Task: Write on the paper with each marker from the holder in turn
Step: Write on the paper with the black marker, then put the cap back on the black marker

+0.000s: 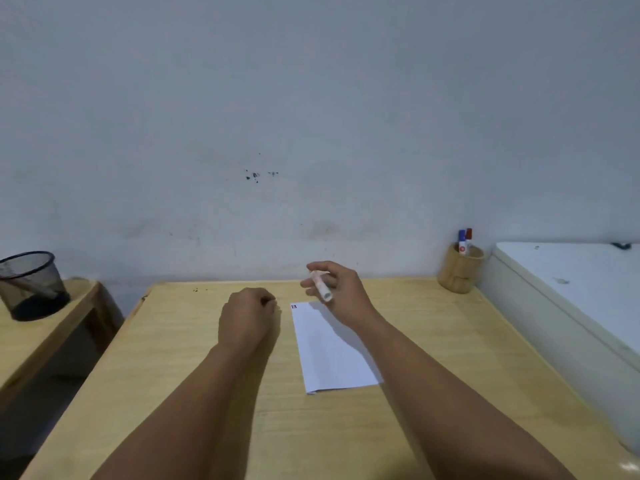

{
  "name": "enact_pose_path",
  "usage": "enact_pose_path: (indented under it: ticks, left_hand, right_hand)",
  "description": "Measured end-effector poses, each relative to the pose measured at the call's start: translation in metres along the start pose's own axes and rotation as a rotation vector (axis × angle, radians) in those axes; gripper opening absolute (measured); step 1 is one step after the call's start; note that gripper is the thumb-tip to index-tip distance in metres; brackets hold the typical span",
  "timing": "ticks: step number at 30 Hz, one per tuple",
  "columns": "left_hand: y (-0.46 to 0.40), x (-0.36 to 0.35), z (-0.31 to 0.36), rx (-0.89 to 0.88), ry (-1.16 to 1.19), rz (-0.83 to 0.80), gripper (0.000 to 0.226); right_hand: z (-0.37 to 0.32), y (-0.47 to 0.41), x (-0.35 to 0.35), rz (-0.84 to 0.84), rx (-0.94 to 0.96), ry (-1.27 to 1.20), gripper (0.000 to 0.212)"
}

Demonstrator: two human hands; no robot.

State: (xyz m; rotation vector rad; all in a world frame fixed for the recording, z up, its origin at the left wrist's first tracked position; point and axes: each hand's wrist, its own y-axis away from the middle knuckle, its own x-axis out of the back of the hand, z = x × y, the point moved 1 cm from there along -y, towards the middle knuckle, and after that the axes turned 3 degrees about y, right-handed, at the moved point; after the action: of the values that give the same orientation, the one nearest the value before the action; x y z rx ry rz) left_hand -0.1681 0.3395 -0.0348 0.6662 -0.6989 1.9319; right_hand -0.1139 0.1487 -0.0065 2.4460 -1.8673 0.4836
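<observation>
A white sheet of paper (329,351) lies on the wooden table (194,393), with small dark and red marks at its top left corner. My right hand (341,292) hovers over the paper's far end, closed around a white marker (320,286) whose tip is hidden by my fingers. My left hand (247,315) rests as a fist on the table just left of the paper; whether it holds a cap I cannot tell. A bamboo holder (460,270) at the table's far right corner contains a blue-capped and a red-capped marker (464,241).
A black mesh bin (31,285) stands on a lower wooden surface to the left. A white chest-like appliance (571,282) borders the table's right edge. A pale wall runs right behind the table.
</observation>
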Motion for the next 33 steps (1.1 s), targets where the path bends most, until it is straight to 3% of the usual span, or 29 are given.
enact_pose_path:
  ticks: [2,6,13,25,33]
  left_hand:
    - [0.001,0.013,0.01,0.033,0.126,0.005,0.009]
    - [0.004,0.047,0.043,0.053,0.357,0.027,0.012]
    - [0.024,0.09,0.108,0.076,0.728,0.028,0.015]
    - [0.052,0.091,0.16,-0.021,0.612,-0.052,0.014]
    - [0.072,0.067,0.176,-0.025,0.564,-0.055,0.017]
  right_hand:
    - [-0.012,0.01,0.008,-0.015,-0.037,-0.04,0.038]
    - [-0.036,0.03,0.022,0.041,-0.054,-0.17,0.023]
    - [-0.062,0.061,0.033,-0.045,0.033,0.136,0.027]
    - [-0.095,0.091,0.072,0.032,0.116,0.158,0.023]
    - [-0.086,0.094,0.092,0.07,0.077,0.136,0.018]
